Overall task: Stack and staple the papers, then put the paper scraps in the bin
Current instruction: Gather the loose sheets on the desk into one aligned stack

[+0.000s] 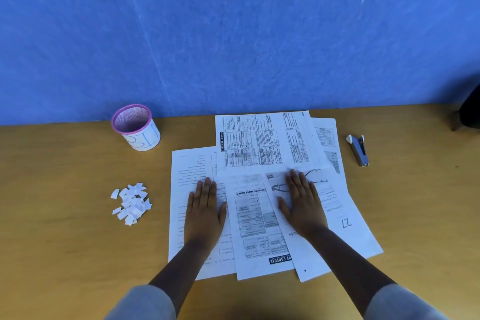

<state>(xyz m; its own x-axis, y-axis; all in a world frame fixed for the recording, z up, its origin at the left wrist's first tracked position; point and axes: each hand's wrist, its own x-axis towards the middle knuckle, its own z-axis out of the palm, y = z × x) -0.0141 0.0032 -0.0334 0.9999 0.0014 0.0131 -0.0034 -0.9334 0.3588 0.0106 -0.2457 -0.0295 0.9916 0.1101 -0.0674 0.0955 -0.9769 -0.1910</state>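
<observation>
Several printed papers (262,143) lie spread and overlapping on the wooden table (65,215). My left hand (205,210) rests flat, fingers straight, on the left sheet. My right hand (302,202) lies flat on the tilted sheet with a drawing on the right. A pile of white paper scraps (131,202) sits to the left of the papers. Behind the scraps stands the bin (136,127), a small cup with a pink rim and "BIN" written on it. A grey stapler (359,149) lies to the right of the papers.
A blue backdrop (233,34) rises along the table's far edge. Something dark (470,112) shows at the far right edge. Bare tabletop lies between the scraps and the papers and to the right of the stapler.
</observation>
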